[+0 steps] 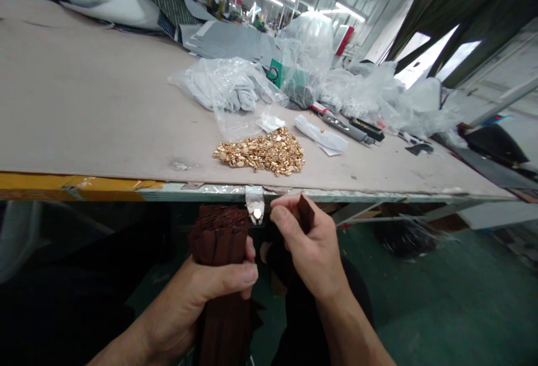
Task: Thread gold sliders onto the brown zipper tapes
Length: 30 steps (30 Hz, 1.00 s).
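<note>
My left hand [210,282] is wrapped round a thick bundle of dark brown fabric strips [222,242], its thumb across the front. The strips stand upright and their lower ends hang below the hand. To the right, my right hand [313,242] is closed, with a small brown strip [306,213] sticking up between its fingers. Between the hands, a small whitish holder [254,203] is fixed at the table's front edge, with a shiny gold-coloured piece [257,214] at its tip. On the tabletop just behind lies a pile of small gold metal fittings [264,153].
Behind the pile on the table [105,102] lie a clear plastic bag [235,86] with pale contents, a folded white paper [321,135] and a grey utility knife [347,128]. Grey fabric sheets [231,38] and more plastic bags [357,91] lie farther back.
</note>
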Each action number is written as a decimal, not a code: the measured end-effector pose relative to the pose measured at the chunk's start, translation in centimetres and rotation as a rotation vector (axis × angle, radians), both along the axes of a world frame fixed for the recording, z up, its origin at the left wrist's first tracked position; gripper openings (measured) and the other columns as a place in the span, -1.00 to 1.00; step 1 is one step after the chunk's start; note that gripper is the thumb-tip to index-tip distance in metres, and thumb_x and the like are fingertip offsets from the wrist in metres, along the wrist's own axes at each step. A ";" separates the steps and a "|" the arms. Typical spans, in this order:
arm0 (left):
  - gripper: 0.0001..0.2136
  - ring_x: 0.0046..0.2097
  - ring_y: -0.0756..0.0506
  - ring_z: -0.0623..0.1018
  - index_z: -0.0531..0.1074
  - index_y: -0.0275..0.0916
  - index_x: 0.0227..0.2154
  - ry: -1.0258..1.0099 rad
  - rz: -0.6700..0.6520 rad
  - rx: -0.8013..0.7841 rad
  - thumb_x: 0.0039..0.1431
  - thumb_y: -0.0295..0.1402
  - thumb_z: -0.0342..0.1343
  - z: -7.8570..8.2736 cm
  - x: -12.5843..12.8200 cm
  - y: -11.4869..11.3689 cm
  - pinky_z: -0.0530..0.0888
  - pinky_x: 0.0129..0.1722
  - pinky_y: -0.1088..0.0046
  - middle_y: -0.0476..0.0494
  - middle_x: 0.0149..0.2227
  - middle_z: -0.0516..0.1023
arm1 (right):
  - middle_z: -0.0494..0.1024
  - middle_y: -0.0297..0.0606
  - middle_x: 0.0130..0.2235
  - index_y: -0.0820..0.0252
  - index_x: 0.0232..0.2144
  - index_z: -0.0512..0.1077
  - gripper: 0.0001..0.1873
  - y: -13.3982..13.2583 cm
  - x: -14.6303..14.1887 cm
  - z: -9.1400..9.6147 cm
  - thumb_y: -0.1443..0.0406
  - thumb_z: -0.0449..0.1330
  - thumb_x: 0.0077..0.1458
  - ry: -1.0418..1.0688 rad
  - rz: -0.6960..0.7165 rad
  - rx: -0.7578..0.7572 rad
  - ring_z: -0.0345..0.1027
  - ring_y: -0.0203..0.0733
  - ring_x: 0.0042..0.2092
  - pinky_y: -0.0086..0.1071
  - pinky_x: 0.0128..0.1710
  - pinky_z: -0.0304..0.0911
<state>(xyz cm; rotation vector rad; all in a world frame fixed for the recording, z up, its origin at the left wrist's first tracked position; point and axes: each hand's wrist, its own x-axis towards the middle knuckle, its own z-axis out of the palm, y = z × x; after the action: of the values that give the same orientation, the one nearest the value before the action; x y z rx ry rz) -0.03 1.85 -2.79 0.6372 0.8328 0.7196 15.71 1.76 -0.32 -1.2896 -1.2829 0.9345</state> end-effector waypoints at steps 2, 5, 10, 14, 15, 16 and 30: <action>-0.84 -0.52 -0.03 0.41 0.51 -0.21 -0.52 0.015 -0.025 0.061 -0.21 -0.33 0.36 0.1 0.0 0.0 0.34 -0.48 0.48 0.01 -0.62 0.48 | 0.41 -0.43 -0.52 0.18 -0.41 0.47 -0.83 -0.9 0.0 0.4 0.21 0.33 0.03 0.014 0.070 -0.051 0.15 -0.37 -0.51 -0.47 -0.54 0.07; -0.86 -0.50 -0.01 0.40 0.50 -0.25 -0.64 0.068 -0.048 0.121 -0.22 -0.36 0.37 0.3 0.1 -0.1 0.34 -0.48 0.50 0.00 -0.63 0.47 | 0.42 -0.42 -0.50 0.18 -0.43 0.51 -0.82 -1.7 -0.5 0.7 0.28 0.42 -0.12 -0.024 0.152 -0.089 0.19 -0.35 -0.48 -0.46 -0.52 0.09; -0.75 -0.36 -0.11 0.50 0.60 -0.20 -0.42 -0.068 -0.040 0.066 -0.30 -0.44 0.35 0.7 0.4 -0.3 0.44 -0.29 0.38 -0.02 -0.46 0.58 | 0.43 -0.41 -0.52 0.21 -0.55 0.48 -0.84 -1.6 -1.0 0.6 0.32 0.40 -0.07 0.022 0.180 -0.075 0.26 -0.34 -0.45 -0.46 -0.47 0.17; -0.82 -0.43 -0.06 0.50 0.58 -0.26 -0.49 -0.063 0.008 0.014 -0.25 -0.35 0.39 0.7 0.1 -0.5 0.44 -0.40 0.48 -0.05 -0.52 0.57 | 0.44 -0.42 -0.59 0.21 -0.57 0.41 -0.76 -1.2 -0.7 0.5 0.26 0.39 -0.07 0.259 0.202 -0.156 0.29 -0.34 -0.54 -0.47 -0.53 0.21; -0.80 -0.44 -0.06 0.51 0.57 -0.26 -0.49 -0.040 0.053 -0.011 -0.23 -0.33 0.40 0.7 0.0 -0.4 0.45 -0.41 0.48 -0.05 -0.53 0.58 | 0.45 -0.42 -0.60 0.22 -0.55 0.41 -0.77 -1.2 -0.6 0.4 0.25 0.38 -0.08 0.305 0.199 -0.179 0.29 -0.34 -0.56 -0.47 -0.55 0.21; -0.79 -0.44 -0.06 0.52 0.56 -0.24 -0.47 -0.014 0.109 -0.033 -0.23 -0.33 0.41 0.8 -0.1 -0.4 0.47 -0.40 0.47 -0.03 -0.52 0.59 | 0.46 -0.42 -0.59 0.22 -0.52 0.43 -0.79 -1.2 -0.5 0.3 0.26 0.39 -0.09 0.326 0.183 -0.198 0.28 -0.35 -0.57 -0.48 -0.56 0.19; -0.74 -0.44 0.00 0.53 0.46 -0.24 -0.43 -0.041 0.392 -0.090 -0.21 -0.50 0.42 1.0 0.7 0.7 0.52 -0.44 0.55 0.04 -0.49 0.52 | 0.50 -0.32 -0.39 0.17 -0.33 0.48 -0.90 -1.9 -0.6 -1.4 0.44 0.22 0.11 -0.235 0.141 0.292 0.33 -0.27 -0.38 -0.40 -0.38 0.22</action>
<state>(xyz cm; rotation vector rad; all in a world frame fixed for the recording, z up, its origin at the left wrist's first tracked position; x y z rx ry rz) 0.65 2.55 -1.81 0.3790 0.9587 1.0388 15.10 -0.14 -1.69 -1.1125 -1.6445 0.6728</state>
